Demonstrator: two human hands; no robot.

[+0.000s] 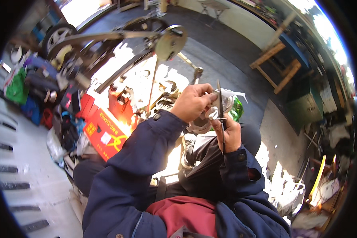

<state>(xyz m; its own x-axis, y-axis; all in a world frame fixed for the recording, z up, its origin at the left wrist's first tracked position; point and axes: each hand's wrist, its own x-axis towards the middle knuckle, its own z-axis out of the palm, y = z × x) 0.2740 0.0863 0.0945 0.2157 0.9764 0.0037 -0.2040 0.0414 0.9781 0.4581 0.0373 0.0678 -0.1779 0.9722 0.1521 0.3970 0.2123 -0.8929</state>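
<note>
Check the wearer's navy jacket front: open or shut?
Open: the navy jacket's front edges stand apart at the lower edge of the view, with a red top showing between them.

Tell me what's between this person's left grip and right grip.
In the head view, a white piece and part of a dark, blade-like tool lie between the left grip and right grip; the piece's kind is unclear.
</note>
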